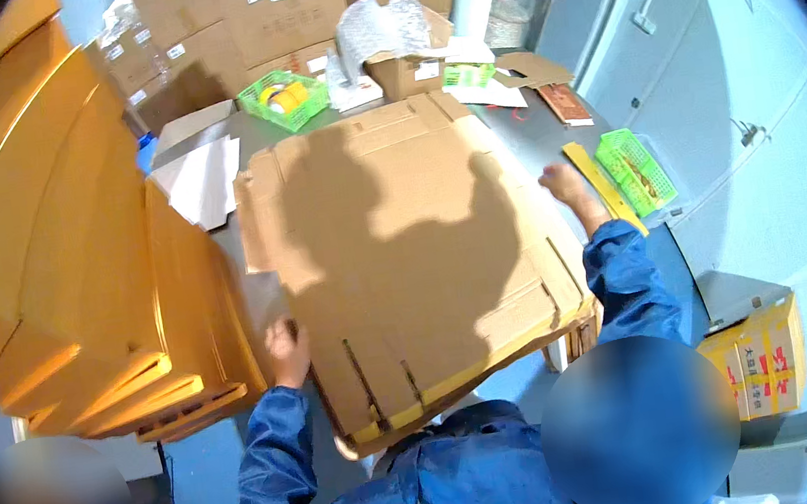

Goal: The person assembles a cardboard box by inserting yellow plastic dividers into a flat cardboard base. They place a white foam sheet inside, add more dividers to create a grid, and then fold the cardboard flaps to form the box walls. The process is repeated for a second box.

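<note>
- The left hand (287,352) is at the cardboard's left edge; I cannot tell if its fingers grip it.
- The right hand (569,189) is just beside the right edge, fingers curled in — I cannot tell if they hold anything.
- The big flat cardboard (400,222) lies between the hands on the worktop (539,143), a dark shadow on it.
- A yellow strip (605,189) and a green basket (635,171) sit near the worktop's right edge.
- Yellow tape (284,98) fills another basket (313,108) — far edge, left part.
</note>
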A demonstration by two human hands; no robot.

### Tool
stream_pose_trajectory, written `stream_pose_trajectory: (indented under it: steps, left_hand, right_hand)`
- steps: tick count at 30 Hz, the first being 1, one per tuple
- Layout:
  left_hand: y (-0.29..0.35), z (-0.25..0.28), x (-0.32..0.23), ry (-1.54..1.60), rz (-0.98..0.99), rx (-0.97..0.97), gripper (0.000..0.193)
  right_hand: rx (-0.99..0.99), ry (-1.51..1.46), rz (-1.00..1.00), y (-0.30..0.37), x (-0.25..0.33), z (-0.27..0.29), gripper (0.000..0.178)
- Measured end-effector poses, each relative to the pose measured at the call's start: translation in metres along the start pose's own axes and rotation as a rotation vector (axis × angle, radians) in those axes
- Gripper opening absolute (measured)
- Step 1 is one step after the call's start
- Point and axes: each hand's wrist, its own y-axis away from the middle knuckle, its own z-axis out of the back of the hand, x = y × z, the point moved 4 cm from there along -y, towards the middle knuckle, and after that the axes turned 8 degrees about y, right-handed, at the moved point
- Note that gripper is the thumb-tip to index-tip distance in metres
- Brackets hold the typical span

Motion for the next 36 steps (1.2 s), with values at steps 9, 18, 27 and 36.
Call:
stream_pose_trajectory:
  steps: [9, 18, 27, 36]
  left_hand:
    - [-0.047, -0.095, 0.089, -0.205, 0.547, 0.058, 0.097]
    - [-0.042, -0.092, 0.087, 0.261, 0.738, 0.239, 0.094]
    - [-0.058, -0.087, 0.065, -0.544, 0.967, 0.126, 0.128]
    - [-0.075, -0.117, 0.086, -0.428, 0.960, 0.118, 0.120]
  right_hand:
    - [0.280, 0.025, -0.175, -0.049, -0.108, -0.132, 0.071]
    - [0.208, 0.051, 0.091, -0.085, -0.085, -0.157, 0.046]
    - [0.540, 0.158, -0.031, -0.096, -0.072, -0.149, 0.053]
    - [0.559, 0.260, -0.049, -0.098, -0.109, -0.168, 0.051]
